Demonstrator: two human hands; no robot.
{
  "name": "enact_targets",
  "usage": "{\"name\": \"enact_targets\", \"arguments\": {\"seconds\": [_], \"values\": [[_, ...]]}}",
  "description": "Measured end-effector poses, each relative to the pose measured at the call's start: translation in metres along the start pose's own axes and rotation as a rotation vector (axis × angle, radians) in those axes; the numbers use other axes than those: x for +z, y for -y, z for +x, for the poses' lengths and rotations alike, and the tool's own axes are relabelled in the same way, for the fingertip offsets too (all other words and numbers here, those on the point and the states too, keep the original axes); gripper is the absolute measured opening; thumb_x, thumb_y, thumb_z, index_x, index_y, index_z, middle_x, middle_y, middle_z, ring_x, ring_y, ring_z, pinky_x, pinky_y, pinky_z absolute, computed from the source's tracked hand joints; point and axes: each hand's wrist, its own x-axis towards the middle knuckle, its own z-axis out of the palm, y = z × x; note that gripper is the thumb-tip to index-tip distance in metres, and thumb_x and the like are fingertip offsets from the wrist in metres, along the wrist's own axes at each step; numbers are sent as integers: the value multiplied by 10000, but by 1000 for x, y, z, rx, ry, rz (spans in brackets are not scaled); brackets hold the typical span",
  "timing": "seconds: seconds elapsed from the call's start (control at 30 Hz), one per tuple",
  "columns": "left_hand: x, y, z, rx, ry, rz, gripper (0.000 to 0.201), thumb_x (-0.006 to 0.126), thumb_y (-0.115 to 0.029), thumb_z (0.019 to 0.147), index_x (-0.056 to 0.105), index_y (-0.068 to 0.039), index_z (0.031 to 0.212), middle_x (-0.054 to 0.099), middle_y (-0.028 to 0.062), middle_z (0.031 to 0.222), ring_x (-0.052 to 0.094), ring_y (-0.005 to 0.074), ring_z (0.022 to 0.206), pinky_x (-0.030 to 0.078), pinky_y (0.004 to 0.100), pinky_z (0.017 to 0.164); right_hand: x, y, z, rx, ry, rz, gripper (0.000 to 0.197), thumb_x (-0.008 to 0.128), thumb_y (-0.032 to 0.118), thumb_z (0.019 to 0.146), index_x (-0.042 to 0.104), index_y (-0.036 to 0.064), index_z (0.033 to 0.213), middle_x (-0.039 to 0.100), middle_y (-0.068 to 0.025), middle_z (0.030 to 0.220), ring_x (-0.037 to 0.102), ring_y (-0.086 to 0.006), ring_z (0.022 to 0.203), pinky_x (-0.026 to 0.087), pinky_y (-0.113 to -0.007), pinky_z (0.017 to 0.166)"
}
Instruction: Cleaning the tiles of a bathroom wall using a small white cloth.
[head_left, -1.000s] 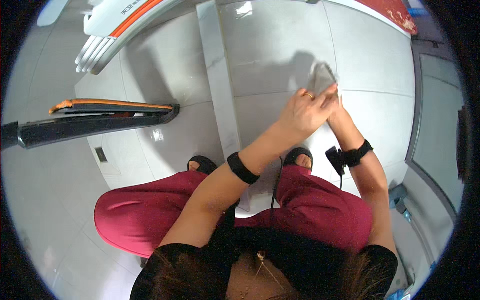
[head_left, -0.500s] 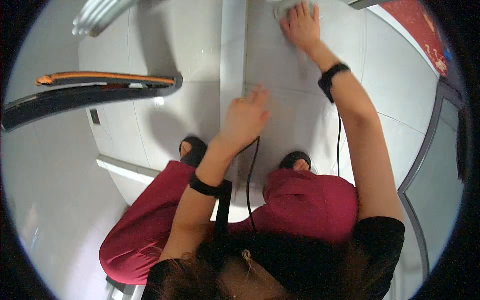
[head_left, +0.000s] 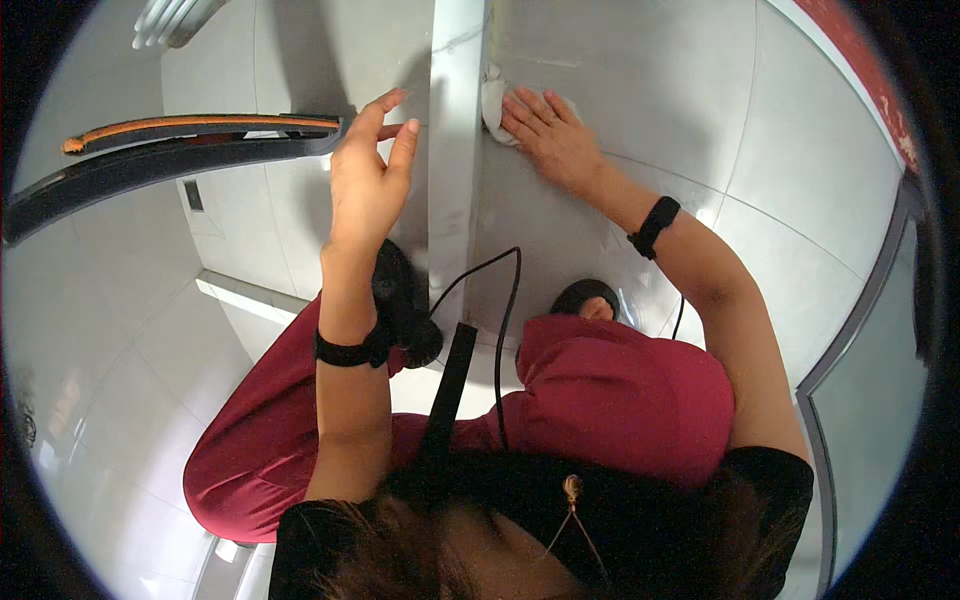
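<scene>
My right hand (head_left: 555, 145) presses a crumpled white cloth (head_left: 493, 108) onto the grey tiled floor, its fingers spread over it. The cloth lies against the right side of a raised pale sill (head_left: 455, 190). My left hand (head_left: 370, 185) is held in the air just left of the sill, thumb and fingers apart, with nothing in it. Its fingertips are near the end of a long curved black piece with an orange stripe (head_left: 200, 145). Both wrists wear black bands.
A black cable (head_left: 508, 330) loops up between my knees beside the sill. My black shoes (head_left: 585, 297) stand on either side of it. White tubes (head_left: 165, 20) jut in at the upper left. To the right is a grey-framed panel (head_left: 870, 350); a red surface (head_left: 850, 50) lies at the upper right.
My right hand has moved the cloth nearer and left, up to the sill. My left hand has moved left and away from me, crossing over the sill.
</scene>
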Motion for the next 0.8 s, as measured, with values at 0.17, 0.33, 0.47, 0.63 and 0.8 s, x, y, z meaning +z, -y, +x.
{"name": "enact_targets", "arguments": {"seconds": [0.17,0.33,0.47,0.63,0.8], "values": [[9,-3,-5,8,25,-8,320,561,-205,858,541,-74,1149,618,94,1035,614,157,828,457,268,633,-6,32,-49,-8,121,310,416,477,174,830,455,56,1228,386,-96,1338,243,-279,1304,182,-443,1064],[20,-4,-3,26,57,-45,326,557,-206,860,537,-57,1150,599,85,1087,615,164,847,460,275,641,0,72,-94,-438,297,313,448,503,245,782,481,146,1218,361,-50,1362,212,-248,1323,172,-431,1073],[31,-1,-5,67,44,-103,292,572,-144,825,548,-19,1088,588,146,1093,634,222,795,440,290,524,15,70,-81,-591,426,331,444,525,303,784,476,245,1221,308,6,1397,192,-211,1330,167,-416,1080],[25,7,-7,109,29,-79,281,565,-125,826,548,-17,1085,577,162,1111,635,233,799,447,287,531,0,26,-30,-463,347,281,457,520,337,816,433,256,1257,279,25,1412,192,-188,1328,167,-421,1078],[13,3,-5,23,58,-20,312,560,-151,849,534,-45,1142,579,108,1138,621,178,872,470,260,591,-8,-30,13,-295,179,51,456,507,307,837,413,254,1280,270,8,1418,206,-189,1322,192,-425,1064]]}}
